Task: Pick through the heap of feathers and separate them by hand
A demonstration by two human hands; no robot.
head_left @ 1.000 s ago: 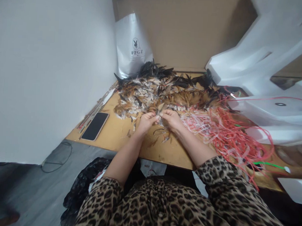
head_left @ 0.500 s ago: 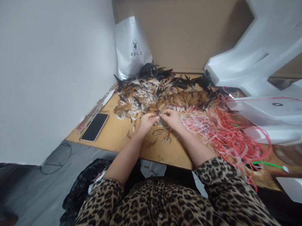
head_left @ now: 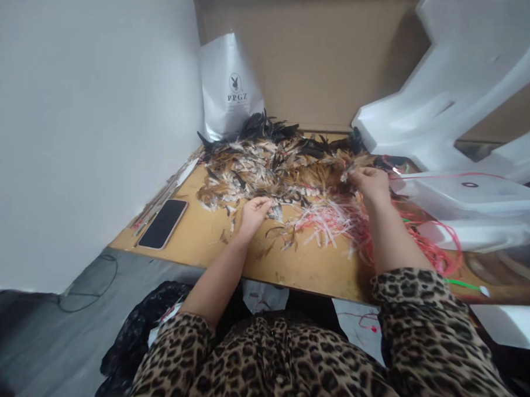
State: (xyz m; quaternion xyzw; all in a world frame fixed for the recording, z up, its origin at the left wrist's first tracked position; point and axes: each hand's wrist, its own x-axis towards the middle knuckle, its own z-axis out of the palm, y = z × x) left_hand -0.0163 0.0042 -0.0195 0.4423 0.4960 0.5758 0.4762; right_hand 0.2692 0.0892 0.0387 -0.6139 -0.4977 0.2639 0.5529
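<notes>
Right hand had left the left hand and reached out to the far right of the feather pile, fingers pinched on some feathers. Left hand stayed curled on a small tuft at the desk centre. Red strings lay beside.

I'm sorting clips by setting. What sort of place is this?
Probably a small craft or piecework bench: a wooden table against a cardboard backing, heaped with feathers and red and white plastic strips, both hands in the materials.
</notes>
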